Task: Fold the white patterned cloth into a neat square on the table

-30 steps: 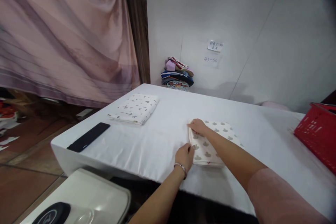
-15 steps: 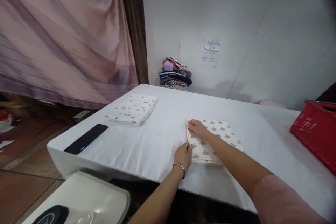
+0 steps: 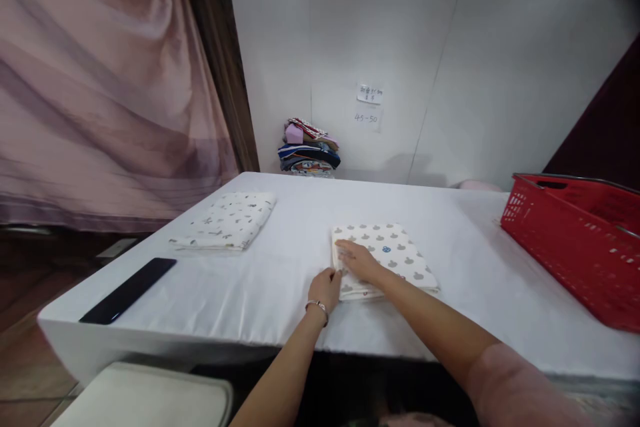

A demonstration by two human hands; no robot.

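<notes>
A folded white cloth [image 3: 395,250] with grey rabbit-head prints and a small blue mark lies flat on the white-covered table [image 3: 295,227]. At its near left edge, my left hand [image 3: 325,288], with a bracelet on the wrist, is closed on the edge of the fabric between thumb and fingers. My right hand [image 3: 359,260] rests on top of the cloth near the left side, its fingers stretched out and slightly blurred. Further left on the table lies another folded white cloth [image 3: 233,219], patterned with small dark figures; neither hand touches it.
A black phone-like slab [image 3: 129,290] lies at the table's left front. On the right stands a red plastic basket [image 3: 565,247]. Several folded garments [image 3: 309,153] are stacked beyond the far edge by the wall. A white seat [image 3: 155,397] is below the front left.
The view has turned right, showing more of the red basket. My right hand has slid from the cloth's far left corner down the left side and flattened. My left hand stays at the edge.
</notes>
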